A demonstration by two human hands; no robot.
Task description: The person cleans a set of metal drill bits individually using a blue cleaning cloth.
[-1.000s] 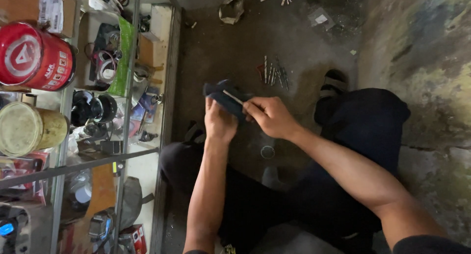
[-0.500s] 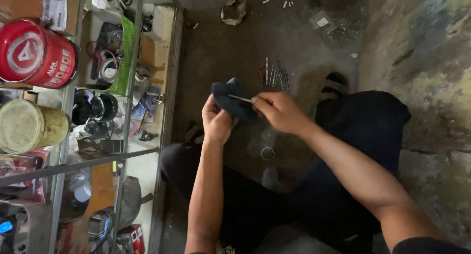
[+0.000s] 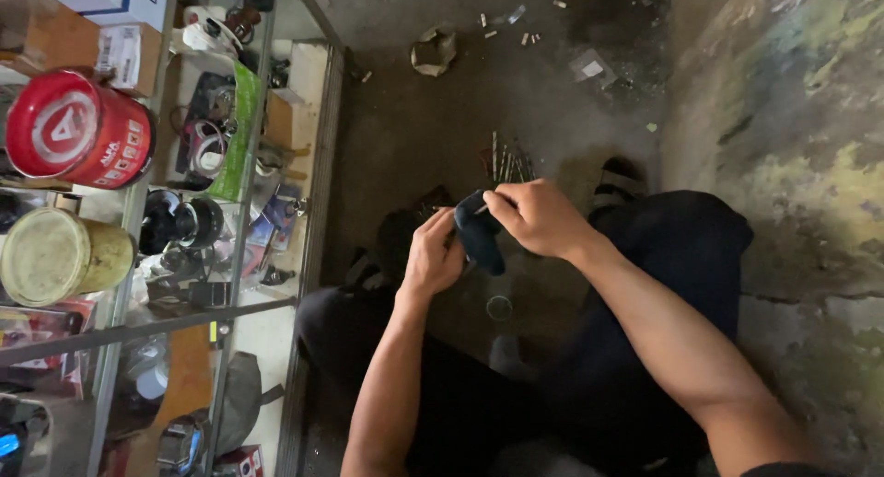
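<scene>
Dark blue-black rounded casing (image 3: 481, 240), smooth and plastic-looking, sits between both hands above the person's lap, over the stained concrete floor (image 3: 433, 136).

Largest nearby is the glass-fronted metal display shelf (image 3: 318, 191) on the left, crowded with a red round tin (image 3: 74, 127), a yellowish round tin (image 3: 60, 256) and tangled small parts. Next, the rough mottled wall (image 3: 792, 118) on the right.

The left hand (image 3: 433, 256) is closed around the casing's lower side, steadying it. The right hand (image 3: 534, 219) pinches a thin metal pin or tool (image 3: 482, 208) against the casing's top; its exact kind is too small to tell. The step looks like working that pin into the casing, which calls for a steady grip and fine alignment.

A cluster of thin metal rods (image 3: 506, 159) lies on the floor beyond the hands.
</scene>
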